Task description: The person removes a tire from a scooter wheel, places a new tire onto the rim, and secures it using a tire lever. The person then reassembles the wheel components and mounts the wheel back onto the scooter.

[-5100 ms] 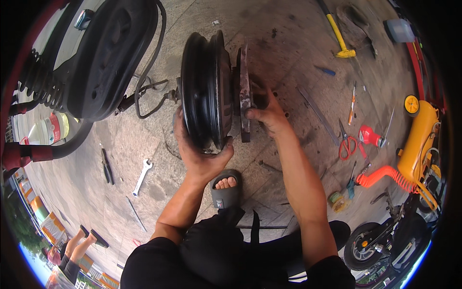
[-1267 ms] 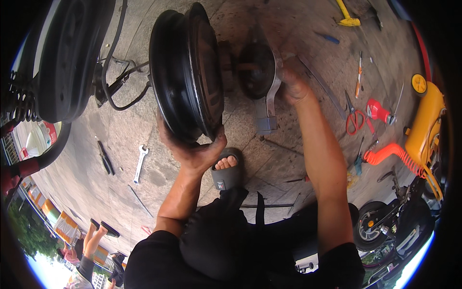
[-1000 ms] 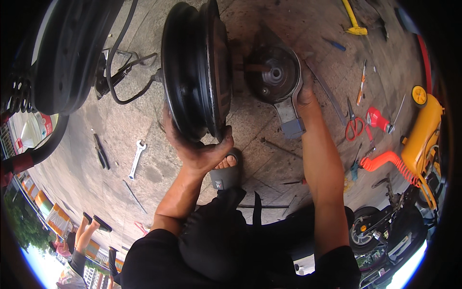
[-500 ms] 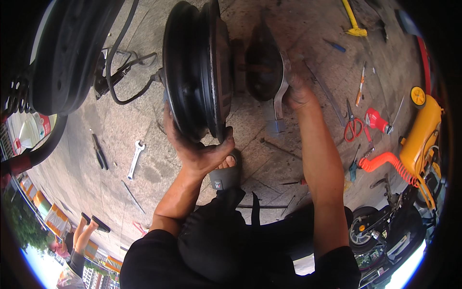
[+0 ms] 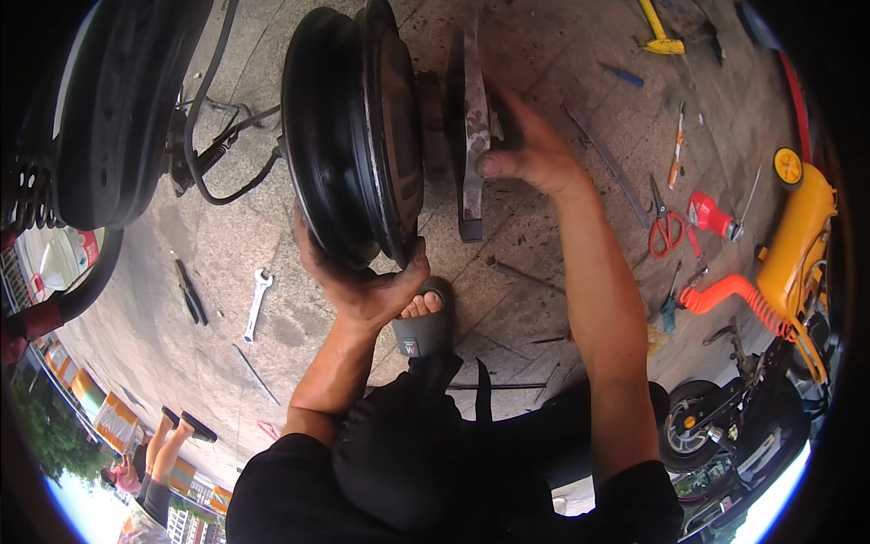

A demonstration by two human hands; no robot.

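My left fingers (image 5: 417,264) cup the glossy, grooved wheel (image 5: 330,136), my right fingers (image 5: 499,164) pinch a mottled metal plate (image 5: 476,127), above stained outdoor paving (image 5: 237,238).

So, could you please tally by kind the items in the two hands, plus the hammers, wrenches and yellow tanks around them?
Black wheel rim, in the left hand: 1
Metal part, in the right hand: 1
Yellow hammer: 1
Wrench: 1
Yellow tank: 1
Total: 5

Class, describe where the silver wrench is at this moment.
In the head view, the silver wrench lies on the paving left of centre, between the black-handled pliers and the left hand.
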